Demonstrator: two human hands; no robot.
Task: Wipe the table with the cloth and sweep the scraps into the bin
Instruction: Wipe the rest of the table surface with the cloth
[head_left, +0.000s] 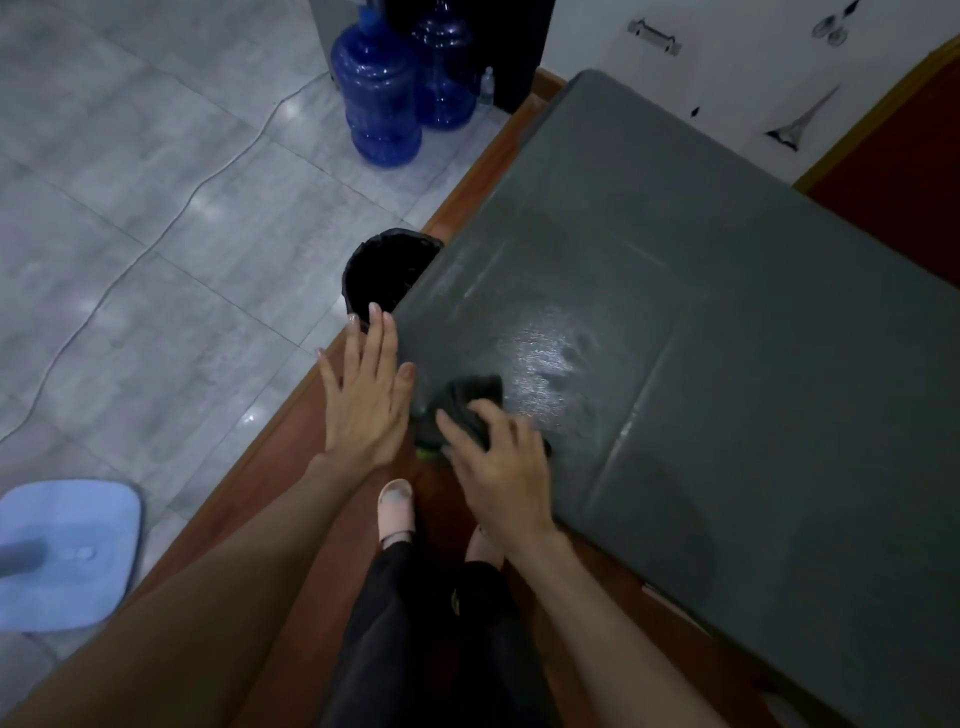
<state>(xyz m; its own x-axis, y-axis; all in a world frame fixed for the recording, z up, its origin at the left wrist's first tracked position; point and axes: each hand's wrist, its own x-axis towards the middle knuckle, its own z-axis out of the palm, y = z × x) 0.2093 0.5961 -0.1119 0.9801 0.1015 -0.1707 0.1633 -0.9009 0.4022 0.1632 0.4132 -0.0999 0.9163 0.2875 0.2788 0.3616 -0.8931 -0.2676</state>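
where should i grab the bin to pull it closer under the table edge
Best bet is the bin's open rim on its floor side, reached from above and the left. Its right side sits tucked against the grey table corner, so that side looks blocked. The left hand, flat with fingers spread, is nearest; the right hand holds the dark cloth.

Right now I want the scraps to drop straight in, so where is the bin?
In the head view the bin stands on the floor at the table's left edge, just beyond the fingertips of the left hand.
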